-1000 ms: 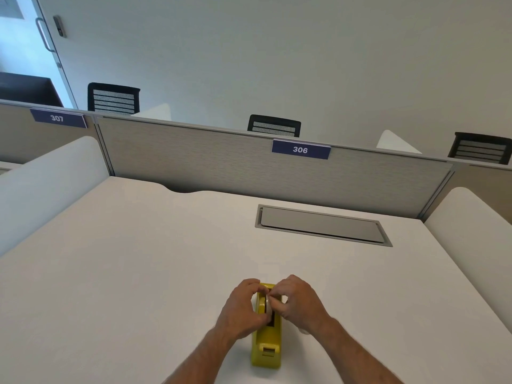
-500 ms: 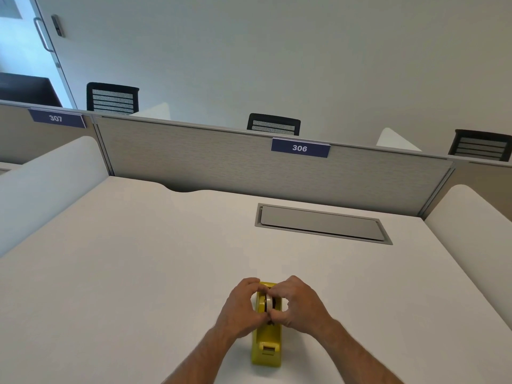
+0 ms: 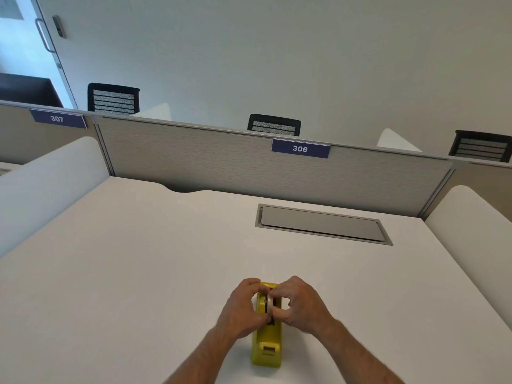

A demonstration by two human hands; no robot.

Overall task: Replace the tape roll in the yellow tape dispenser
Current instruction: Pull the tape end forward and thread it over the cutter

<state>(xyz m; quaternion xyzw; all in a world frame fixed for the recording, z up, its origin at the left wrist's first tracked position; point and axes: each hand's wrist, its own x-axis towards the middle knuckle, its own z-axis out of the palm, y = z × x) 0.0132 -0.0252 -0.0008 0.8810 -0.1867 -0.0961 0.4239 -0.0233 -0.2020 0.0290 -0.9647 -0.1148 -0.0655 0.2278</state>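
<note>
Both hands curled close at the roll well. Left hand (image 3: pixel 240 309) cups the yellow tape dispenser's (image 3: pixel 266 345) side; right hand (image 3: pixel 300 303) pinches narrow on the tape roll (image 3: pixel 268 302), which sits partly in the well. Dispenser stands on the white desk (image 3: pixel 138 273), cutter end toward the person. Step, as I judge: seating or lifting the roll — cannot tell which. Next calls for a straight, steady pull or press.

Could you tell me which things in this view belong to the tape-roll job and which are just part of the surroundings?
Belongs to the job:
- yellow tape dispenser
- tape roll in it
- left hand and right hand, both at the roll

Just there:
- desk
- grey cable hatch
- partition with sign 306
- black chairs behind
</note>
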